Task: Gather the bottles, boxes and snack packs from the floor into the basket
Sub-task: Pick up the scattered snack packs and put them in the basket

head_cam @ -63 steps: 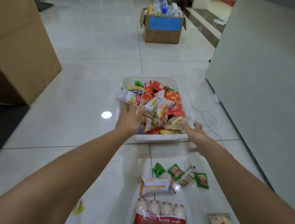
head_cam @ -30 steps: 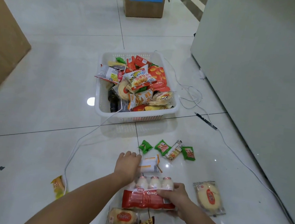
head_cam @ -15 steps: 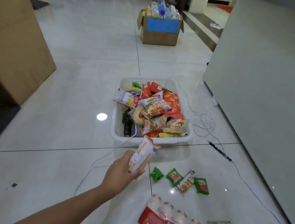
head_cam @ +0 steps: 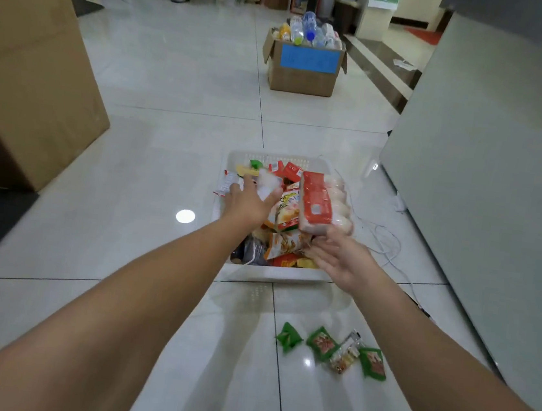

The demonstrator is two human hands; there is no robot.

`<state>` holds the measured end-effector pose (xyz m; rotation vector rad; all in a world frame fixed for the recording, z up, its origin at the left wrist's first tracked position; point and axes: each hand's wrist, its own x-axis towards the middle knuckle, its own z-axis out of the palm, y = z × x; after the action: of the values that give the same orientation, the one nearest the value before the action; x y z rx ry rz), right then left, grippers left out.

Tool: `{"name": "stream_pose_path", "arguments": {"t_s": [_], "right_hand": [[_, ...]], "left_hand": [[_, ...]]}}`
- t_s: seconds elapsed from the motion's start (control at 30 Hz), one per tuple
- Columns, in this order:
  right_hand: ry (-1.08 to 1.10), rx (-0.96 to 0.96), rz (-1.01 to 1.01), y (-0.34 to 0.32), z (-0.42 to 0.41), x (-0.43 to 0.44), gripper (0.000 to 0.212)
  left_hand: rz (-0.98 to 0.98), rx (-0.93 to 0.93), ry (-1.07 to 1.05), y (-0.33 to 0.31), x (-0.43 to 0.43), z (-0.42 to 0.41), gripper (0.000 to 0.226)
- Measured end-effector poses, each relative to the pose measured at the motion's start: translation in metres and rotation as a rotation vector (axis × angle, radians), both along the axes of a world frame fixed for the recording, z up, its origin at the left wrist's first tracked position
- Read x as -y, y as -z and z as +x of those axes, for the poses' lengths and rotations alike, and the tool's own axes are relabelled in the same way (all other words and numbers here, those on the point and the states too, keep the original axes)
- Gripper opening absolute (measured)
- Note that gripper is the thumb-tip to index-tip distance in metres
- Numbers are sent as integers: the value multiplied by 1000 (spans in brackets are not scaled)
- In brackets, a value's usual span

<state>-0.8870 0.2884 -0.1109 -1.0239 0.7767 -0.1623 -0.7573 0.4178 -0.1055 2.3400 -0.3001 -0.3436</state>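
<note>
White plastic lattice basket [head_cam: 275, 273] sits on the glossy tiled floor [head_cam: 168, 146], heaped with snack packs. Over its right side a red-and-white shrink-wrapped pack of small bottles [head_cam: 322, 204] stands tilted on end at the fingertips of the right hand [head_cam: 341, 259], whose grip is apart, palm up, fingers spread. The left hand [head_cam: 248, 201] is over the basket's left side with a blurred white packet [head_cam: 267, 181] at its fingers; I cannot tell whether that grip is clamped on it. Green foil sachets [head_cam: 321, 343] lie on the floor near the basket's near edge
</note>
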Motion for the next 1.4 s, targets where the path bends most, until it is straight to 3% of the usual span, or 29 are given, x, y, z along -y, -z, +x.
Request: {"name": "stream_pose_path", "arguments": {"t_s": [0.17, 0.4, 0.63, 0.83, 1.0, 1.2, 1.4], "right_hand": [[-144, -419, -348, 40, -31, 5, 40], [-184, -709, -673, 100, -156, 34, 45], [-282, -741, -873, 128, -206, 49, 84], [-505, -702, -1042, 139, -180, 44, 99], [-701, -742, -1142, 153, -153, 42, 108], [-801, -774, -1150, 173, -134, 42, 105], [-741, -757, -1183, 184, -134, 46, 70]], "left_hand": [[296, 248, 203, 53, -31, -38, 79], [413, 391, 486, 112, -44, -119, 84], [498, 253, 678, 141, -11, -162, 90], [549, 144, 775, 154, 2, -162, 94], [629, 165, 878, 169, 14, -162, 90], [680, 155, 925, 186, 37, -162, 87], [741, 347, 956, 204, 29, -162, 74]]}}
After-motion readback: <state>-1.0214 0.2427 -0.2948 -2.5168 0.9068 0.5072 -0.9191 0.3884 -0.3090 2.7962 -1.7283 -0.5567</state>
